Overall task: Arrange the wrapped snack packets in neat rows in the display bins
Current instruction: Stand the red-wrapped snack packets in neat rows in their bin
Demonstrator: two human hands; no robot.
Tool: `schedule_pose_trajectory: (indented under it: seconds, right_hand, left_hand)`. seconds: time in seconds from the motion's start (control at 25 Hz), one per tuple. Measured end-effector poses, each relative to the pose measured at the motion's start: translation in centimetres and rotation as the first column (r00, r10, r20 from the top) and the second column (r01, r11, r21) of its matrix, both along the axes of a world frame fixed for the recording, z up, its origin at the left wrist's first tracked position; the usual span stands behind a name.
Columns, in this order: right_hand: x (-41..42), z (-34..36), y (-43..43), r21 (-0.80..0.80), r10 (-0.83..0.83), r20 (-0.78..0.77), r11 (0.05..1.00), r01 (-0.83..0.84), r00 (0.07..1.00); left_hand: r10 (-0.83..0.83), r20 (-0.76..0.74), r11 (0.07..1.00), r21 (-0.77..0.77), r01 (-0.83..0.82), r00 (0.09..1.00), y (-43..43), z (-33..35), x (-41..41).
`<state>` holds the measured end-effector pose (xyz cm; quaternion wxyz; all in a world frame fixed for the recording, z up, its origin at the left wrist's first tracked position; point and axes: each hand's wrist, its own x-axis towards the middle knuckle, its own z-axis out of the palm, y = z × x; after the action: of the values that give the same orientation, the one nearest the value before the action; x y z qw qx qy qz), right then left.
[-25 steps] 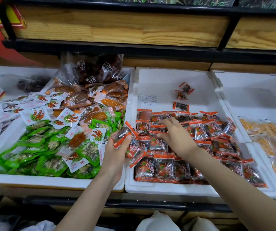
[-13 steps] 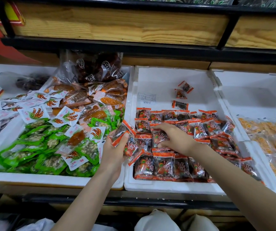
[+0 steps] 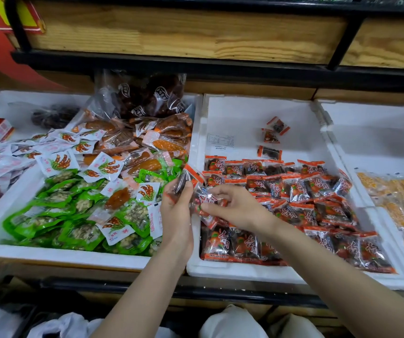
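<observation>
A person's left hand (image 3: 176, 213) gripped a small stack of red-edged snack packets (image 3: 187, 178) at the centre of the frame, above the wall shared by two white foam bins. The right hand (image 3: 237, 208), just beside it, pinched a single packet (image 3: 204, 200) between thumb and fingers. In the middle bin (image 3: 244, 113), right of centre, matching packets lay in overlapping rows (image 3: 301, 191) across its near half. Three loose packets (image 3: 270, 137) sat apart on the bare floor toward the back. The left bin (image 3: 49, 256) held a jumble of green packets (image 3: 49, 215) and white packets (image 3: 58, 163). Yellow packets (image 3: 401, 206) filled a bin at the right edge, beneath a wooden shelf (image 3: 171, 32).
</observation>
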<state>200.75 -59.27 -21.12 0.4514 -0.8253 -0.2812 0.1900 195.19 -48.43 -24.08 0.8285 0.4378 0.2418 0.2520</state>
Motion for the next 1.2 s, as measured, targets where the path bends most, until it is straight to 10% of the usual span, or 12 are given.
schedule_pose_trajectory:
  seconds: [0.24, 0.56, 0.72, 1.2]
  right_hand:
    - [2.6, 0.6, -0.2, 0.097, -0.238, -0.134, 0.963, 0.252, 0.962]
    - [4.0, -0.4, 1.2, -0.173, -0.075, 0.233, 0.978, 0.117, 0.970]
    - [4.6, -0.9, 0.8, -0.060, -0.094, 0.165, 0.993, 0.105, 0.982]
    - [5.8, -3.0, 0.1, -0.495, 0.267, 0.405, 0.868, -0.035, 0.874]
  left_hand:
    - [0.135, -0.109, 0.980, 0.160, -0.116, 0.985, 3.9, -0.2, -1.4]
    - [0.081, -0.206, 0.975, 0.219, -0.035, 0.975, 4.3, -1.0, -2.0]
    - [0.054, -0.199, 0.980, 0.199, -0.013, 0.978, 4.2, -1.1, -1.7]
    - [0.059, -0.163, 0.953, 0.302, -0.008, 0.985, 3.8, -0.3, -1.2]
